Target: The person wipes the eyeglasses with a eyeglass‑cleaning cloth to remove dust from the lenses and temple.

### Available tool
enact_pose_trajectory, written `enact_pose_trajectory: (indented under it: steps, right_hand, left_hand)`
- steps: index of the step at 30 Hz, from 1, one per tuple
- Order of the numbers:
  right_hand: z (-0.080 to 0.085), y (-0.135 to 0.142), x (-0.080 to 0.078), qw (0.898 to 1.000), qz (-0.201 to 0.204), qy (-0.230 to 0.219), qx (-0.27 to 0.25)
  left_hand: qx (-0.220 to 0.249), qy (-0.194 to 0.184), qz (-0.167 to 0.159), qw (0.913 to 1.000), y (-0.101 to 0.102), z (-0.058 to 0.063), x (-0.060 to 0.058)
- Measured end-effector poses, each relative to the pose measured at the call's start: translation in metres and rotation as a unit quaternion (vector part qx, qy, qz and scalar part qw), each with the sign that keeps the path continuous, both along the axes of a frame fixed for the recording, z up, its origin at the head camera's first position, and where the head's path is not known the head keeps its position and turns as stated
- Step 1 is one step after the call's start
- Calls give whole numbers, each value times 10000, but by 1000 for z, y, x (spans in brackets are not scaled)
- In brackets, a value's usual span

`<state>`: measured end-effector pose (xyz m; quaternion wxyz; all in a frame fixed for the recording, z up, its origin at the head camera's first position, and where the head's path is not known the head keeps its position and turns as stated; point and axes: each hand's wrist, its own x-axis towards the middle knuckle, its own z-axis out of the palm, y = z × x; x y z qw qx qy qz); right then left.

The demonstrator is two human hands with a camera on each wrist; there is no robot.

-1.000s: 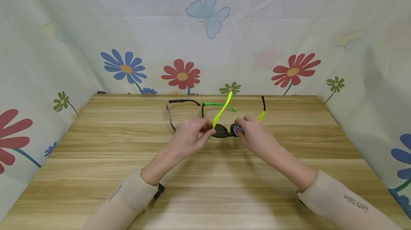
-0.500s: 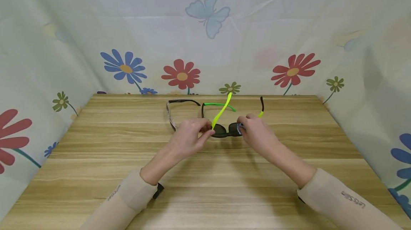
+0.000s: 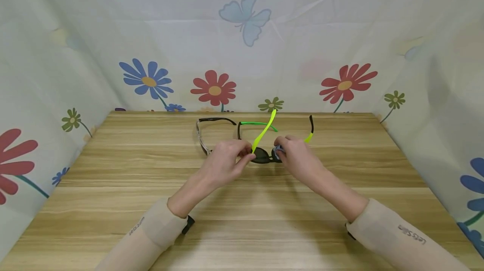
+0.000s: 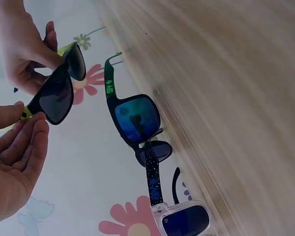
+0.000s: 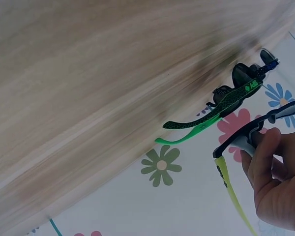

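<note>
Black-framed sunglasses (image 3: 261,156) with yellow-green temples are held up above the table, dark lenses facing down. My left hand (image 3: 225,158) pinches them between thumb and fingers, where the left temple meets the frame; the left wrist view shows this grip on the yellow hinge end of the sunglasses (image 4: 56,101). In my right hand (image 3: 302,157) is a bluish-grey cloth (image 3: 279,151), its fingers pinching it over the other lens. The right wrist view shows the cloth (image 5: 243,144) against the frame, partly hidden by the fingers.
Behind my left hand, glasses with a clear frame and black temples (image 3: 215,118) stand on the wooden table (image 3: 242,220). Beside them are sunglasses with green temples (image 3: 257,123) and blue-green mirrored lenses (image 4: 137,118). A flowered curtain (image 3: 174,35) encloses the back and sides.
My right hand shifted slightly right along the lens with the cloth, then back left. The sunglasses tilted a little with it. My left hand keeps its pinch, nearly still.
</note>
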<state>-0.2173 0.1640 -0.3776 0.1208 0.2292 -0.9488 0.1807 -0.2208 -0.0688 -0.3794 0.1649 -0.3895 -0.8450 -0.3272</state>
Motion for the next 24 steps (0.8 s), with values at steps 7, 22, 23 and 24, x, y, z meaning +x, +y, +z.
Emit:
enact_pose_trajectory:
  steps: [7, 22, 23, 24]
  right_hand:
    - [0, 2, -1, 9998, -93, -39, 168]
    - [-6, 6, -4, 9994, -58, 74, 343]
    - [-6, 5, -4, 9995, -46, 71, 306]
    - [-5, 5, -3, 9996, -28, 74, 273]
  left_hand:
    - [90, 31, -55, 9999, 0, 0, 0]
    - [-16, -105, 111, 9999, -1, -1, -2]
    - [-17, -110, 124, 9999, -1, -2, -3]
    - [-11, -128, 133, 9998, -1, -2, -3]
